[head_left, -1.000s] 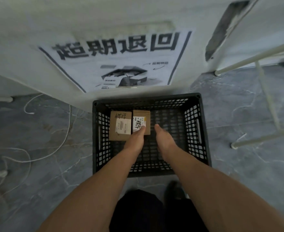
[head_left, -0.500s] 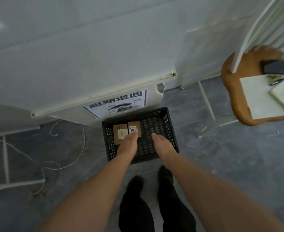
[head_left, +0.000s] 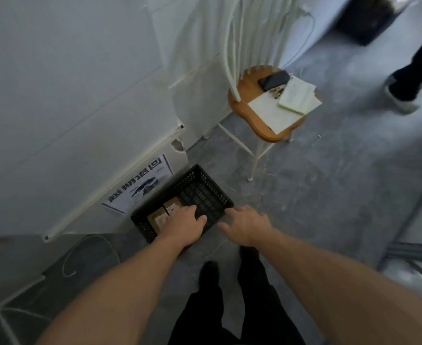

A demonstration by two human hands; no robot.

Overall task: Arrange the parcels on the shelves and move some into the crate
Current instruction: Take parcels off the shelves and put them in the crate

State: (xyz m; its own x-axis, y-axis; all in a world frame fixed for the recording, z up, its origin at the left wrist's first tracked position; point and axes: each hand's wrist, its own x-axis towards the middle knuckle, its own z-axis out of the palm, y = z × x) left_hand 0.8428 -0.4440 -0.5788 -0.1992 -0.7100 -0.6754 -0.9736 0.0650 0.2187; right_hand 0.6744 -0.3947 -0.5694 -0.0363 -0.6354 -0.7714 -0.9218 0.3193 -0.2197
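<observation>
Two cardboard parcels lie side by side at the left end of the black crate [head_left: 213,185], which sits on the grey floor [head_left: 329,195] against a white wall. The farther parcel [head_left: 172,204] and the nearer parcel [head_left: 155,219] both show pale labels on top and touch along one edge. The rest of the crate bottom is bare mesh.

The person stands over it, both bare arms stretched down. The left hand [head_left: 182,225] hangs above the crate with its fingers spread and relaxed, holding nothing. Its fingertips overlap the parcels from this angle, and I cannot tell whether they touch the cardboard. The right hand [head_left: 246,224] is likewise spread flat and empty, hovering just beside the crate's near right corner, over the floor.

A printed poster [head_left: 140,189] is stuck low on the wall right behind the crate. Beyond it stands a white wire chair with a wooden seat [head_left: 245,95], carrying a dark phone [head_left: 274,80], a notepad [head_left: 296,95] and a white sheet [head_left: 272,113]. Another person's shoe [head_left: 401,95] shows at the far right.
</observation>
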